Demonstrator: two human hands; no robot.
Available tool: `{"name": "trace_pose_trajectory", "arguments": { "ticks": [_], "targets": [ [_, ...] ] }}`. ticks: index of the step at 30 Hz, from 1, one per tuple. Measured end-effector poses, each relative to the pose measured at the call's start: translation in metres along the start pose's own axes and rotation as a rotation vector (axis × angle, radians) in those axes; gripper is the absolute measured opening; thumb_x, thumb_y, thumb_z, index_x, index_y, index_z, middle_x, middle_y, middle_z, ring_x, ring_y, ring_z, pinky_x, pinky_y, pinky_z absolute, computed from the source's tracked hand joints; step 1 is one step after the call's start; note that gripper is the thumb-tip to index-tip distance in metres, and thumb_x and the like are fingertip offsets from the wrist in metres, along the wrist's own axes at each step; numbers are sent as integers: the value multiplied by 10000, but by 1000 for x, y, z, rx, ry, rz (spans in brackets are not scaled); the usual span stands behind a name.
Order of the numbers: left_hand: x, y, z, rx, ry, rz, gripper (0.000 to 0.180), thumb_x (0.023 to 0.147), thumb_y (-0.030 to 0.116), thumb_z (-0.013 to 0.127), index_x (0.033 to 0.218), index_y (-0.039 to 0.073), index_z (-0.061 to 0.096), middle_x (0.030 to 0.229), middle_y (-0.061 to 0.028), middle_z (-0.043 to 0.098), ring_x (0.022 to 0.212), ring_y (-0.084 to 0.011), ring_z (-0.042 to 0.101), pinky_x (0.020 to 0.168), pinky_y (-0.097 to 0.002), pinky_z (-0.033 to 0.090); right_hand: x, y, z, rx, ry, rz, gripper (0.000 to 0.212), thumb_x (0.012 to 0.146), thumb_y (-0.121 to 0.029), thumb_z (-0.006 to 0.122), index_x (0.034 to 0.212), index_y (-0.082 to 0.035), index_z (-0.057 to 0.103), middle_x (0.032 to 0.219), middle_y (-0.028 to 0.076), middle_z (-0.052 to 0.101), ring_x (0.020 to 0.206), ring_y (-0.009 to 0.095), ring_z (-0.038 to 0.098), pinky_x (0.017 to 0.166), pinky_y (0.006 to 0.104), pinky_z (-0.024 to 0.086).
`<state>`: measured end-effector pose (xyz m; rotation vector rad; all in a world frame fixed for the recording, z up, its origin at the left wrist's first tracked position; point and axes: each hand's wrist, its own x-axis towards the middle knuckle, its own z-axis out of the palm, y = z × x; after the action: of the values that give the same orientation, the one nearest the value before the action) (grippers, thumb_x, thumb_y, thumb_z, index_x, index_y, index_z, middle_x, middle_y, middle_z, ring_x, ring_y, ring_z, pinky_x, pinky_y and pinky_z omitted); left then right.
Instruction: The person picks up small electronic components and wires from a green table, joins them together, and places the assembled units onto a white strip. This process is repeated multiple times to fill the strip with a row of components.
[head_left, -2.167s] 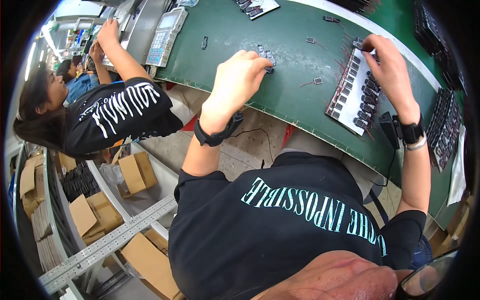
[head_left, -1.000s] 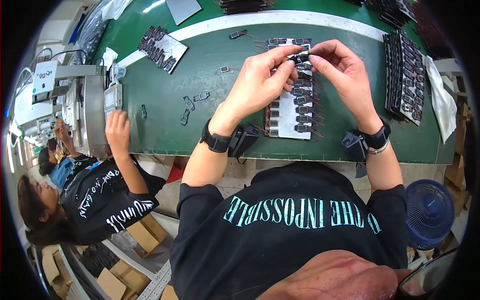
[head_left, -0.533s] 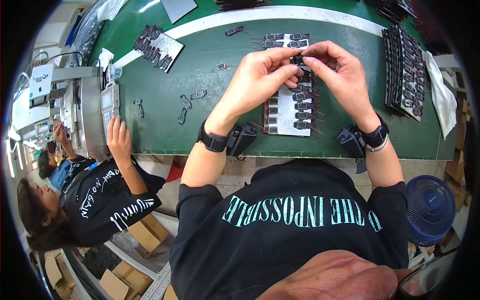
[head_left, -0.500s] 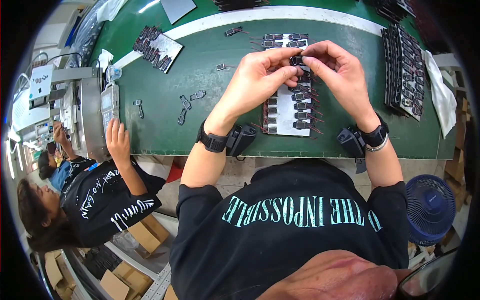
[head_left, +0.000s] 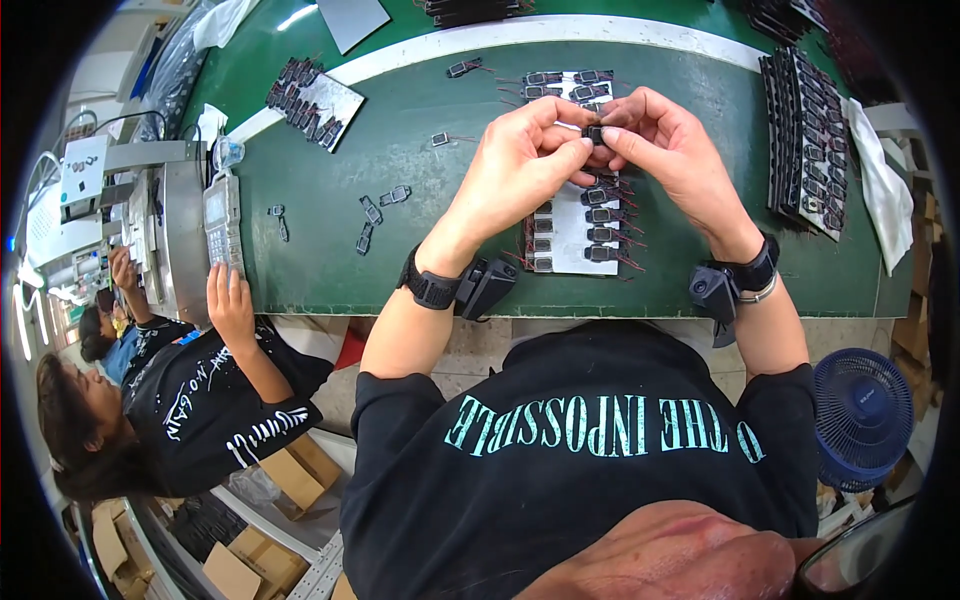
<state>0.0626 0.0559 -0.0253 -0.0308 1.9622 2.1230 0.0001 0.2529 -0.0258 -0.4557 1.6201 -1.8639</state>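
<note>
Both of my hands meet over a white board (head_left: 572,235) that bears rows of small black speaker-like parts with thin red and dark wires. My left hand (head_left: 520,165) and my right hand (head_left: 670,155) pinch one such black speaker part (head_left: 595,133) between thumbs and fingers. Fingers hide most of it. Left of my hands, a single part (head_left: 440,139) lies on the green table, and another wired part (head_left: 463,68) rests farther back. Several loose parts (head_left: 371,210) are scattered nearer the table's left side.
A second white board (head_left: 340,100) with parts lies at back left. Stacked loaded boards (head_left: 800,150) and a white cloth (head_left: 880,190) are on the right. A co-worker (head_left: 180,420) sits left, one hand by a keypad device (head_left: 222,225). A blue fan (head_left: 863,420) stands lower right.
My hands have come slightly nearer to me, and the held part has tilted between the fingers. My right wrist has turned a little. The co-worker's near hand has shifted slightly.
</note>
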Motion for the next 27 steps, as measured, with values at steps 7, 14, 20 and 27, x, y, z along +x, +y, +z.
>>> {"name": "trace_pose_trajectory", "arguments": {
  "ticks": [7,14,20,27],
  "targets": [
    [-2,-2,2,84,48,47,205,959,36,594,1142,-50,559,955,-115,701,918,-165,702,776,-274,610,-1,3,0,1,-10,5,189,948,-93,642,1108,-11,582,1003,28,614,875,81,601,806,234,509],
    [-2,-7,8,65,112,116,173,911,42,589,1052,-56,580,819,-109,725,768,-134,712,677,-266,579,-1,7,4,-20,26,-103,214,951,-64,615,1149,7,578,1025,53,634,918,111,631,816,252,533],
    [-2,1,7,160,84,45,144,951,27,587,1073,-48,577,934,-114,701,880,-155,699,756,-272,601,-3,7,4,-147,6,-133,231,961,-46,605,1180,4,555,1055,46,611,962,92,599,868,243,517],
    [-11,3,1,278,197,252,144,924,88,615,993,-38,611,825,-119,736,755,-135,714,658,-265,568,-8,0,13,-280,55,-163,222,959,-49,598,1173,10,591,1032,35,629,981,100,594,898,255,496]
  ]
}}
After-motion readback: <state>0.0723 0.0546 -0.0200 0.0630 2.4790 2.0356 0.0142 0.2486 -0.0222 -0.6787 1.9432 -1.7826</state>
